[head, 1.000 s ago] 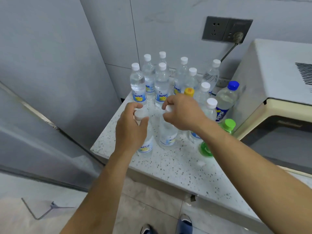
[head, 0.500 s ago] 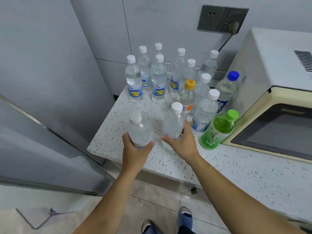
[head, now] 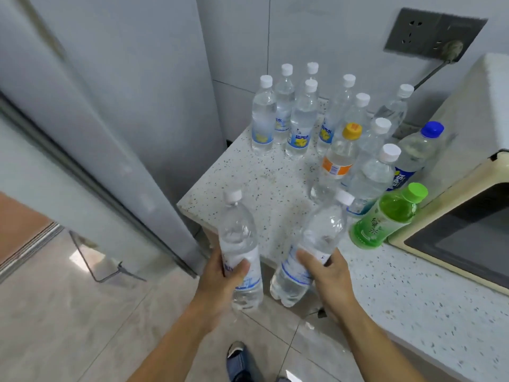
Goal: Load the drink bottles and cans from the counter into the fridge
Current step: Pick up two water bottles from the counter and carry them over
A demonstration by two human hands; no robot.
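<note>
Gripping clear white-capped bottles [head: 239, 244]

both arms extended; left grip [head: 220, 274], right grip [head: 327, 274] each clasp bottle.

Obscured items, head view: microwave [head: 468, 150] cut by right edge; door part shown only. Shoe [head: 239, 359] cut by bottom edge, blurred. Left hand [head: 220, 274] covers label of left bottle [head: 239, 238]; print unreadable. Right hand [head: 327, 274] hides part of label of right bottle [head: 316, 241]. Rear water bottles [head: 311, 78] overlap; lower bodies hidden, labels too blurred to read. Green bottle [head: 385, 216] lettering too small. Fridge [head: 91, 106] cut by left and top edges.
</note>
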